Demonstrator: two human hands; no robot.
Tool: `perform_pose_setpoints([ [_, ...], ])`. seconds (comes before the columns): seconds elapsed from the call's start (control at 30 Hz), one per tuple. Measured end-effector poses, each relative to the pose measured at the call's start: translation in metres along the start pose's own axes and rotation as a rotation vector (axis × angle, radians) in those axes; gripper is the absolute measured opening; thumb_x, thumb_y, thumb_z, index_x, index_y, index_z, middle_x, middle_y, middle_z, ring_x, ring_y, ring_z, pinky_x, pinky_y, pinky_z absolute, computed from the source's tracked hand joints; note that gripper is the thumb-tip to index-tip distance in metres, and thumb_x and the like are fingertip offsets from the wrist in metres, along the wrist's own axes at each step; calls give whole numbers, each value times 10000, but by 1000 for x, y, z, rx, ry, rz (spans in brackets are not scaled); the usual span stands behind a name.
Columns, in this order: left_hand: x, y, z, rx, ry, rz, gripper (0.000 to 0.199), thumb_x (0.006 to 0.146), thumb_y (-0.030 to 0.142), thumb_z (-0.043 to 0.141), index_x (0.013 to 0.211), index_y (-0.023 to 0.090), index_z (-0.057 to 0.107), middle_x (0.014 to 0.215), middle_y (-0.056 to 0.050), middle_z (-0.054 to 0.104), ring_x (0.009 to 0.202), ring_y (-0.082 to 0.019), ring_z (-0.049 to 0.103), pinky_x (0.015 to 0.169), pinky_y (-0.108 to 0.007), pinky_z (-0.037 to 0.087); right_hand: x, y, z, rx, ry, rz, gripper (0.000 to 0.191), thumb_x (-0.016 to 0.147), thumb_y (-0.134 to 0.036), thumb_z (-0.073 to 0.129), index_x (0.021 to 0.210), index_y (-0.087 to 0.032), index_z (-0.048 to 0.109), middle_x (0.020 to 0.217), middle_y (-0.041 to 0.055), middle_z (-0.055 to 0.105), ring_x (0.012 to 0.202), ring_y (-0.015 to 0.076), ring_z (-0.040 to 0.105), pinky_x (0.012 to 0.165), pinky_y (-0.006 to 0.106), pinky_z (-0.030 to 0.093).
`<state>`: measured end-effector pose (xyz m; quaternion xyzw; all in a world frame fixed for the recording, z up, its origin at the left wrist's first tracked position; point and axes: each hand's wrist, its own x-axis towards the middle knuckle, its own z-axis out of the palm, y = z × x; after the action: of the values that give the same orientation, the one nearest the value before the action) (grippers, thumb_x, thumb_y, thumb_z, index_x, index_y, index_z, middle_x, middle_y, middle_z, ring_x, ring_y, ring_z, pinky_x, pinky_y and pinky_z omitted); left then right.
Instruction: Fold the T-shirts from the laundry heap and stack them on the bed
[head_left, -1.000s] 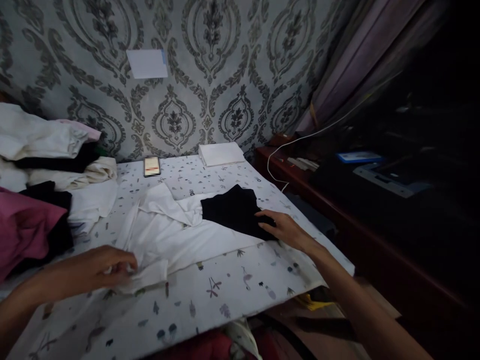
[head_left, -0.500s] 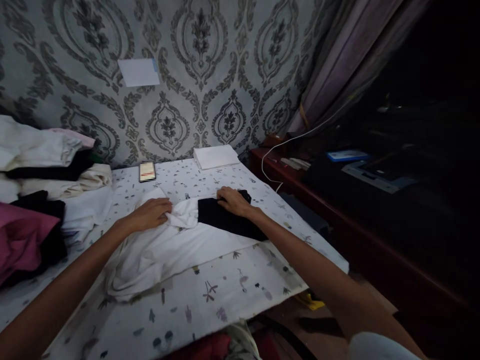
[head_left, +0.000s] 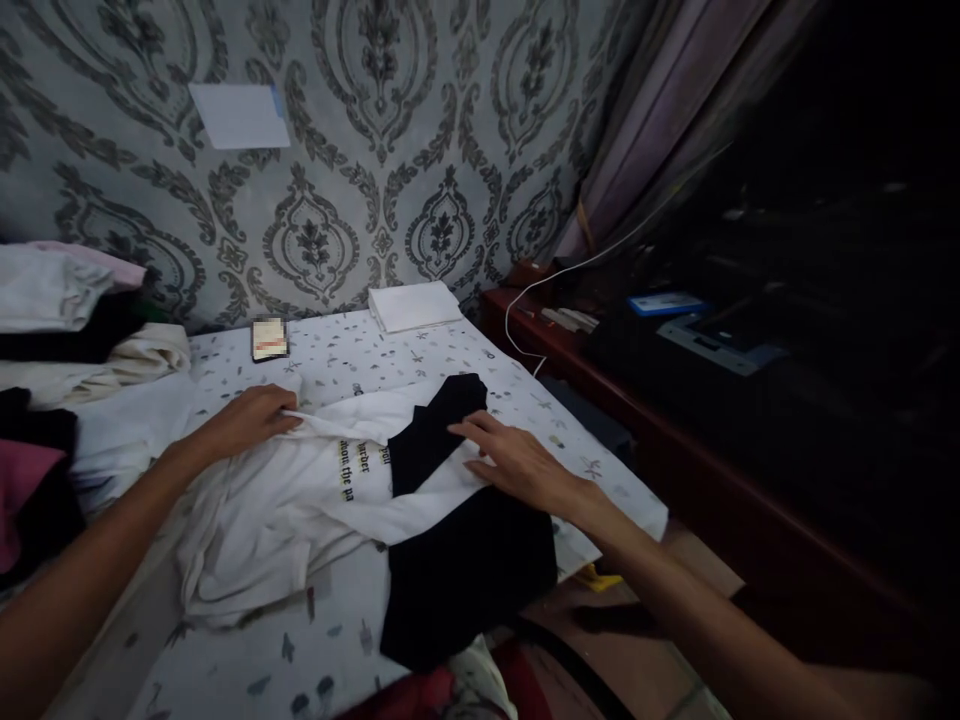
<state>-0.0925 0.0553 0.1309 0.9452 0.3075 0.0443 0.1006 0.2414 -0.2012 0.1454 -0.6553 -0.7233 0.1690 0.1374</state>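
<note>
A white and black garment [head_left: 255, 510] with dark printed lettering lies spread and wrinkled on the patterned white sheet [head_left: 337, 650]. My left hand [head_left: 251, 420] pinches the white cloth at its upper left edge. Over the garment's right part, my right hand [head_left: 514, 458] has its fingers apart, with thumb and forefinger near the white cloth between two black sections. One black section points toward the wall, and the larger one hangs over the sheet's near edge.
Piled clothes [head_left: 45, 300] lie at the left. A phone-like object [head_left: 270, 339] and a folded white cloth [head_left: 415, 306] rest near the wall. A cable [head_left: 517, 290] runs over the red-brown furniture [head_left: 675, 440] at right.
The garment has opened out, showing the lettering and a second black section toward me. My left hand moved left with the cloth. My right hand came nearer and its fingers spread. The view shifted.
</note>
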Motion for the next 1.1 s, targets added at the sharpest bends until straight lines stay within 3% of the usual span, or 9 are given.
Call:
perform_pose_setpoints([
  [0.1,-6,0,-8,9,10,13,387,884,533,425,901,209,636,923,-84,688,900,-244,626,799,-308,465,29,18,15,-228,-30,22,482,899,-192,585,1375,-251,532,1401,136,490,981,237,660,813,377,537],
  [0.27,-20,-3,-19,-84,-50,36,397,867,541,435,947,211,642,1122,-106,694,1070,-262,617,887,-315,483,51,23,24,-269,40,4,209,943,-168,473,1043,-204,653,1254,109,598,889,206,675,721,317,517],
  [0.4,-25,4,-34,-171,-96,-1,344,846,532,455,836,220,599,1055,-84,705,1130,-267,603,875,-292,486,63,33,24,192,176,52,151,928,-238,449,951,-212,596,818,18,663,610,155,642,588,280,497],
  [0.53,-20,1,-50,-214,15,-43,364,870,545,448,707,220,440,747,-4,597,767,-172,581,650,-224,432,91,50,8,708,329,162,220,846,-443,532,901,-231,516,535,-81,506,361,132,510,388,242,395],
  [0.7,2,-31,-71,-176,137,-96,415,860,608,451,761,207,493,649,37,494,612,-131,460,573,-222,352,161,67,-20,929,514,153,242,761,-416,595,839,-230,461,680,-43,556,579,171,683,517,261,527],
  [0.83,24,-68,-77,121,113,-226,403,860,569,455,814,205,621,696,-12,629,679,-193,580,625,-263,364,229,73,-19,442,647,89,96,830,-299,476,819,-211,515,793,23,615,803,202,672,759,351,557],
  [0.9,32,-87,-68,288,113,-310,345,863,500,468,841,211,654,774,-53,697,782,-237,635,669,-285,387,256,75,-7,237,670,90,126,843,-237,439,853,-200,559,884,65,651,922,225,637,885,393,519],
  [0.97,36,-104,-51,392,119,-382,290,860,423,471,839,208,665,872,-91,732,905,-271,652,722,-307,415,274,80,11,195,659,103,198,830,-174,426,929,-188,598,1030,102,660,1071,241,598,986,413,470],
  [1.1,30,-136,-14,316,114,-483,291,841,360,434,874,196,672,977,-118,734,963,-278,650,773,-336,455,283,97,43,197,617,157,368,810,-133,452,1141,-180,604,1250,122,602,1244,246,515,1076,417,406],
])
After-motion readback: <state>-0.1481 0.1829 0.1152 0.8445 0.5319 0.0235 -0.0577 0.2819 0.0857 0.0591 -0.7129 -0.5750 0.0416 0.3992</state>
